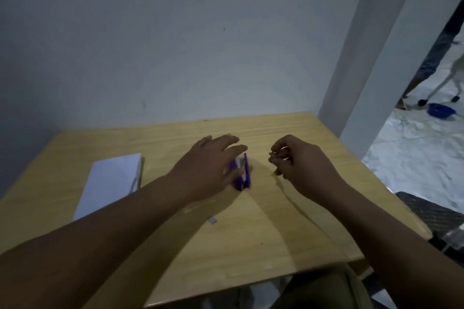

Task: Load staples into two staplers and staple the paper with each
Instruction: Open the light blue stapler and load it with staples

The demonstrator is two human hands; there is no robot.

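A purple stapler (243, 175) lies opened up near the middle of the wooden table (251, 233), its top arm raised. My left hand (209, 165) hovers over it with fingers spread, the thumb close to or touching its left side; part of the stapler is hidden beneath the hand. To the right, my right hand (298, 160) has its fingers pinched on a small strip of staples (273, 155). A white stack of paper (110, 183) rests on the table's left part. Only one stapler is visible.
A small pale scrap or staple box piece (213, 220) lies on the table near my left forearm. A wall stands right behind the table. At right are a white pillar (371, 57), a blue basin (442, 110) on the floor, a person's legs and a dark chair (431, 211).
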